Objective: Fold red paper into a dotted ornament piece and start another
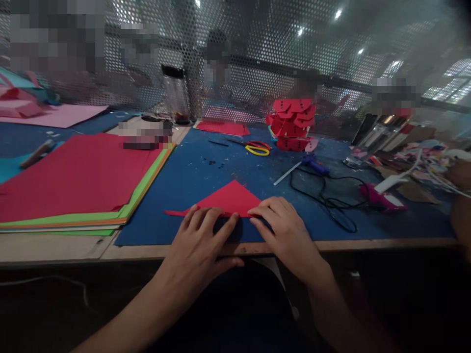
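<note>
A red paper triangle (230, 197) lies folded on the blue mat (206, 171) near the table's front edge. My left hand (200, 245) rests flat with its fingers spread, the fingertips pressing the paper's near edge. My right hand (285, 230) lies beside it, fingers stretched out and pressing the same folded edge from the right. Neither hand grips anything.
A stack of red, green and orange sheets (77, 181) lies at the left. Scissors with red and yellow handles (255, 147), a pile of red folded pieces (292, 125), a blue glue gun (312, 164) with black cable (331, 198) and a pink glue gun (382, 196) sit beyond. A perforated metal screen (257, 59) closes the back.
</note>
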A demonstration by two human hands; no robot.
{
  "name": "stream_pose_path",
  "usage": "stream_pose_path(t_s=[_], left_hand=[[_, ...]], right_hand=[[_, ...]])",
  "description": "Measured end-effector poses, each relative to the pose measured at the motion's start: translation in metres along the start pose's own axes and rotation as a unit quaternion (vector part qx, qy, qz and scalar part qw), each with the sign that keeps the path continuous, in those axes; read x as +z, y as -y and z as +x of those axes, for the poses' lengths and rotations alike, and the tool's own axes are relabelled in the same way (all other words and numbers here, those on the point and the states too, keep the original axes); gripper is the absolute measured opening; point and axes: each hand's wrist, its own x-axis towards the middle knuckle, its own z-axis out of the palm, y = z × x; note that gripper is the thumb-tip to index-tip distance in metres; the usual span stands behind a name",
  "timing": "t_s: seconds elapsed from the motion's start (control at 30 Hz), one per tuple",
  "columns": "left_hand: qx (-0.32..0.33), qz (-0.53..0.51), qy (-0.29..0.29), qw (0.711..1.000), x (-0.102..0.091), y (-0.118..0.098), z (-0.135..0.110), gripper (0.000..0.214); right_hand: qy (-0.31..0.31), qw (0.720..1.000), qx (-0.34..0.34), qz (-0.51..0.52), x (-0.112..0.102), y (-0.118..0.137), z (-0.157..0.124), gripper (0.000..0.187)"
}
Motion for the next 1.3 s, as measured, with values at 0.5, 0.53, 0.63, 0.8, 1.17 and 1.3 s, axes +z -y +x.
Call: stream_pose_path(t_s=[0.5,0.53,0.63,0.8,1.17,1.3], left_hand=[[-0.006,0.013,0.002,1.000,0.001,-0.001,0.000,0.090],[-0.006,0.014,0.002,1.000,0.001,-0.002,0.000,0.089],[-0.001,0.012,-0.002,1.000,0.000,-0.002,0.001,0.088],[0.004,0.018,-0.012,1.000,0.000,-0.003,0.001,0.090],[0.003,0.029,-0.011,0.999,0.004,-0.001,-0.001,0.094],[0.000,0.028,-0.005,1.000,0.003,-0.001,0.000,0.093]], right_hand=[[0.001,1.000,0.000,0.022,0.000,-0.001,0.000,0.014],[0.001,1.000,0.001,0.024,0.000,-0.001,0.000,0.014],[-0.001,1.000,-0.001,0.027,0.000,-0.001,0.000,0.014],[-0.010,1.000,-0.006,0.017,0.000,0.000,0.000,0.016],[-0.016,1.000,-0.022,0.009,0.005,0.011,0.002,0.019],[-0.012,1.000,-0.020,0.008,0.004,0.010,0.002,0.020]])
